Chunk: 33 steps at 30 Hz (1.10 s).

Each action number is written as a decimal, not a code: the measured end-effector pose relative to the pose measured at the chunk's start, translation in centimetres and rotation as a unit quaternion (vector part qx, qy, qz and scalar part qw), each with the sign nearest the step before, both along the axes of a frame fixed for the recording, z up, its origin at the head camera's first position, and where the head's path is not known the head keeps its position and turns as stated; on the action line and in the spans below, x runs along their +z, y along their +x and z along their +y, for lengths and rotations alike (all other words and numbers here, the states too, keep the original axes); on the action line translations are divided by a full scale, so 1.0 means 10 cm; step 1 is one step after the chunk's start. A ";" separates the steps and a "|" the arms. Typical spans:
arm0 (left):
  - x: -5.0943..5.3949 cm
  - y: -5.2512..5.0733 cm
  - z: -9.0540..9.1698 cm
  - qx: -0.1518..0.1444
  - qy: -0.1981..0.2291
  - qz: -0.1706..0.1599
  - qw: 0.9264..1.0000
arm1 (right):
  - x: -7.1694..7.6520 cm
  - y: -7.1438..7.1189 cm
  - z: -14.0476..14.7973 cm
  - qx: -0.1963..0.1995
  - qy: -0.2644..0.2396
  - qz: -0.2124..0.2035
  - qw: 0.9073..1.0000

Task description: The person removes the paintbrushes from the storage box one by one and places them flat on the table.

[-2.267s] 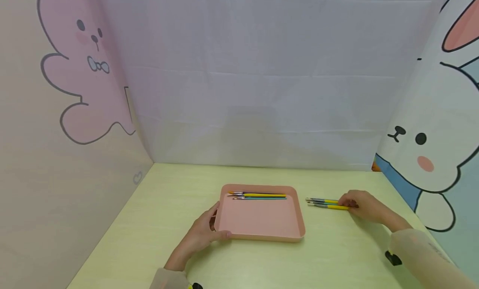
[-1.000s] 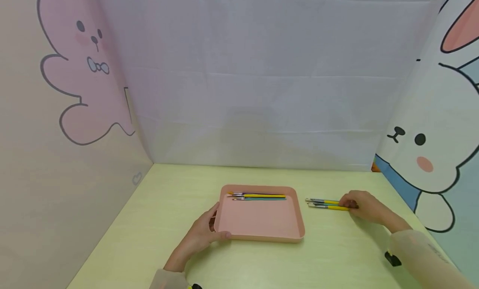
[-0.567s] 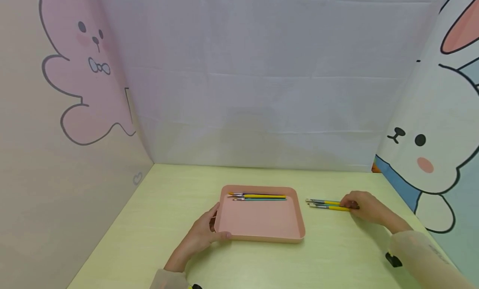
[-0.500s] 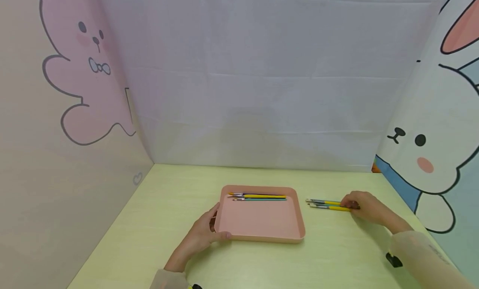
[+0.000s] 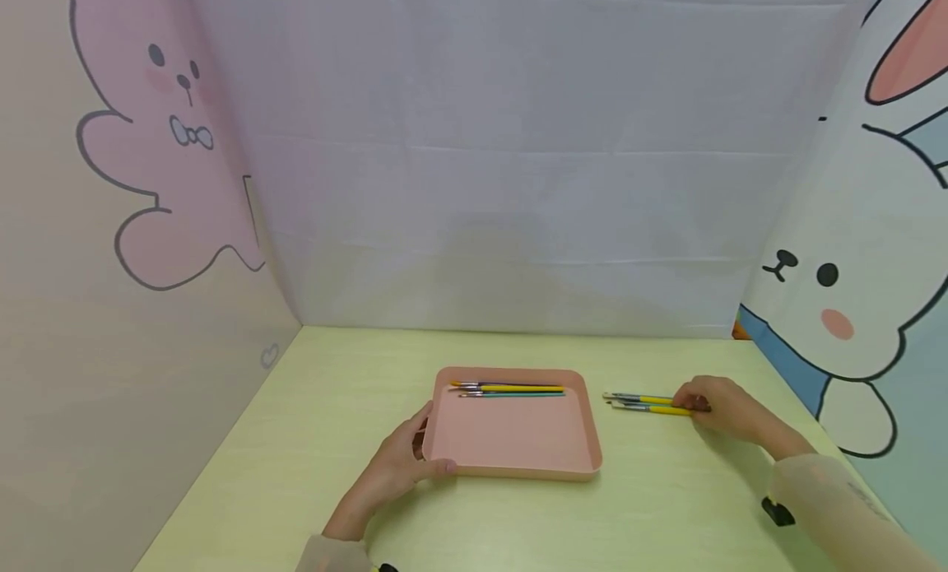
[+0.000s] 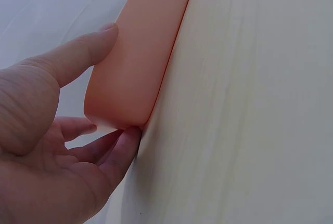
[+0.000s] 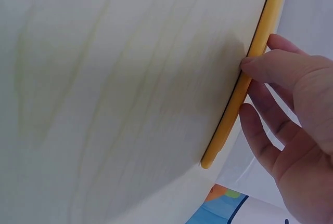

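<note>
In the head view a shallow pink tray (image 5: 514, 440) lies on the table, with several paintbrushes (image 5: 514, 388) side by side near its far edge. My left hand (image 5: 400, 461) holds the tray's near left corner. The left wrist view shows the thumb on one wall and the fingertips against the corner. Right of the tray lies a small group of paintbrushes (image 5: 644, 403), bristles toward the tray. My right hand (image 5: 722, 407) pinches them at the handle ends. A yellow-handled paintbrush (image 7: 229, 115) shows between thumb and fingers in the right wrist view; the other handles are hidden there.
The pale yellow table (image 5: 311, 440) meets a white cloth backdrop (image 5: 518, 185) behind. A side wall with a pink bear drawing (image 5: 185, 185) stands left, and one with a white rabbit (image 5: 852, 325) stands right, close to the right forearm.
My right hand has shifted very slightly rightward along the brush handles. The left hand, the tray and the brushes in it stay put; the head view has moved a little.
</note>
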<state>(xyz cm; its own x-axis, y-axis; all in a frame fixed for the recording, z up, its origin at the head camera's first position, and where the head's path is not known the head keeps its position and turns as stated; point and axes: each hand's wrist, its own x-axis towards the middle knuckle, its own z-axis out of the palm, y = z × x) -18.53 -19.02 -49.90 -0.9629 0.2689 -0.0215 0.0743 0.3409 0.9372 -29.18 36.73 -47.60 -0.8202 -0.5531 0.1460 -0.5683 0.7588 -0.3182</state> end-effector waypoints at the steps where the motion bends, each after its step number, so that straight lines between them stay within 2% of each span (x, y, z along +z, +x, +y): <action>1: 0.00 0.00 0.00 0.000 0.001 0.000 1.000 | 0.01 0.00 0.00 0.001 -0.001 0.003 1.000; 7: -0.01 -0.03 0.00 0.005 -0.003 -0.005 1.000 | 0.02 0.01 0.01 0.005 -0.002 0.009 1.000; 14: 0.00 -0.01 0.03 0.015 0.007 -0.004 1.000 | 0.02 0.01 0.02 0.005 0.001 0.010 1.000; 19: -0.02 -0.02 0.01 0.015 -0.005 -0.010 1.000 | 0.05 0.03 0.00 0.007 -0.001 0.020 1.000; 26: -0.01 -0.02 0.01 0.015 -0.012 -0.008 1.000 | 0.18 0.01 -0.09 0.028 0.003 0.038 0.999; 33: 0.01 0.00 0.02 0.023 -0.013 -0.008 1.000 | 0.39 0.00 -0.37 0.038 0.007 0.039 0.999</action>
